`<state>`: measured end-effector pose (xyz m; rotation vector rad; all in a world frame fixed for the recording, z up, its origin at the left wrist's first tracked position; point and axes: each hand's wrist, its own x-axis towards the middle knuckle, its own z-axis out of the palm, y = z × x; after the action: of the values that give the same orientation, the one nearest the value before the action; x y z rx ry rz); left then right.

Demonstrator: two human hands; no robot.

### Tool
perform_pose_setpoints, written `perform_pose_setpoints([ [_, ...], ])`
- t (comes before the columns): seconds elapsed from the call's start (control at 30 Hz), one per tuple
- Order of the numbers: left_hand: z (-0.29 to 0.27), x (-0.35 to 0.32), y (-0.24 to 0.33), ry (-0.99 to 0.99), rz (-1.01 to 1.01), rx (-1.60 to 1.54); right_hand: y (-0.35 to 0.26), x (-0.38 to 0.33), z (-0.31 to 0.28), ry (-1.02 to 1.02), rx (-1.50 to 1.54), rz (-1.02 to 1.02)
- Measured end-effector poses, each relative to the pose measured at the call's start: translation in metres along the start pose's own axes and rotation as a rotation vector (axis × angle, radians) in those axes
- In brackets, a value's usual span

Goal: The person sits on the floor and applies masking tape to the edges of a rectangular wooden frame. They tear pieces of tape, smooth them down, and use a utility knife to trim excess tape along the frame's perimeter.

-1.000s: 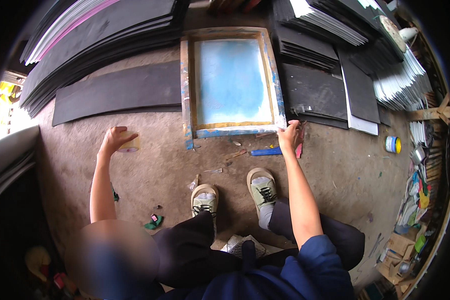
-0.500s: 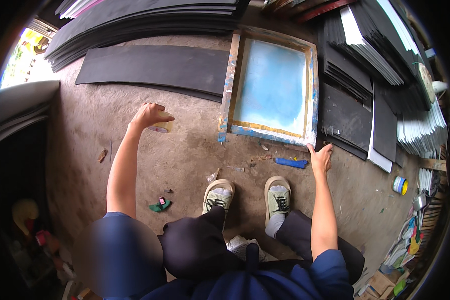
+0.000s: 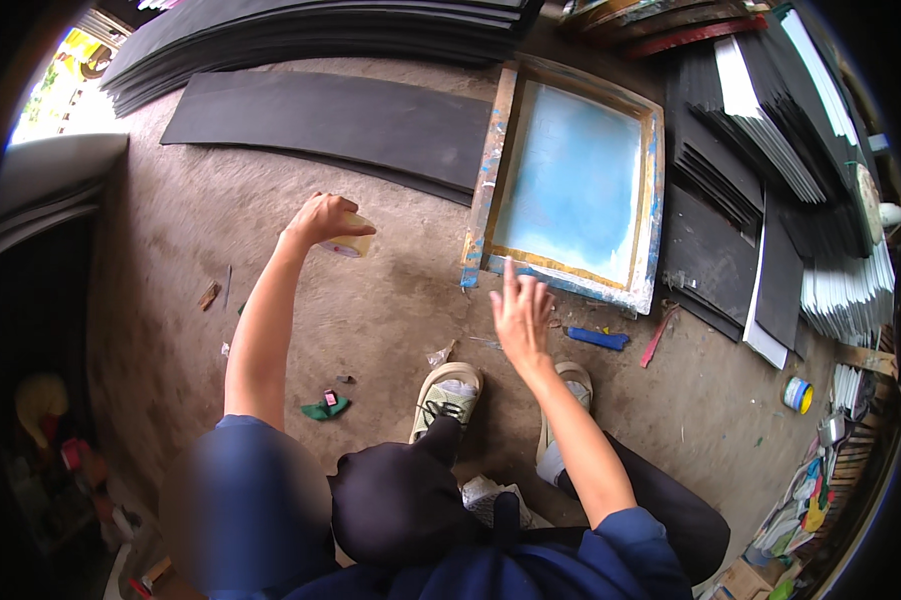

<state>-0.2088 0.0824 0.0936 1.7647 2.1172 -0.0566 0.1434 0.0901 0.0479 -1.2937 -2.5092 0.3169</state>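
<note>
My left hand (image 3: 320, 218) grips a yellowish see-through plastic tub (image 3: 349, 244) from above and holds it over the concrete floor. The fingers hide much of its top. A wooden screen-printing frame (image 3: 478, 232), paint-stained, lies ahead and to the right, with pale blue mesh (image 3: 570, 180) stretched inside it. Just short of the frame's near edge is my right hand (image 3: 523, 318), open, its fingers spread and nothing in them. The index finger points toward the near left corner of the frame; whether it touches the wood I cannot tell.
Black sheets (image 3: 320, 125) lie left of the frame, and a tall stack (image 3: 300, 40) rises behind them. More black and white sheets (image 3: 715, 250) crowd the right side. On the floor are a blue strip (image 3: 596, 338), a pink-red strip (image 3: 659, 335), a green scrap (image 3: 326, 408) and a paint can (image 3: 797, 395).
My right hand has moved left from the frame's near right corner toward its near left side, with fingers opening. The left hand still grips the tub. The view has shifted slightly.
</note>
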Motion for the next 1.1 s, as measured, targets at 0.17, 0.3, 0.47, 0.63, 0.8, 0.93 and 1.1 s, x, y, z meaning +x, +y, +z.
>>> perform_pose_setpoints([
  [0.17,0.001,0.006,0.002,-0.091,-0.013,0.036,-0.031,0.017,0.018,-0.061,-0.122,-0.016],
  [0.3,0.011,0.009,-0.003,-0.072,0.021,0.069,-0.036,0.016,0.024,-0.079,-0.174,0.0],
  [0.47,0.025,0.012,0.0,-0.085,0.067,0.158,-0.036,0.016,0.024,-0.1,-0.179,0.01],
  [0.63,0.046,0.004,0.001,0.095,0.094,0.15,-0.037,0.016,0.023,-0.092,-0.159,0.009],
  [0.8,0.049,-0.001,0.011,0.288,0.093,0.117,-0.03,0.014,0.005,-0.019,-0.067,0.024],
  [0.93,0.057,-0.009,0.049,0.49,0.107,0.021,0.02,-0.006,-0.035,0.3,0.092,0.141],
  [1.1,0.075,-0.016,0.124,0.612,0.082,-0.25,0.129,-0.072,-0.06,0.353,0.045,0.303],
])
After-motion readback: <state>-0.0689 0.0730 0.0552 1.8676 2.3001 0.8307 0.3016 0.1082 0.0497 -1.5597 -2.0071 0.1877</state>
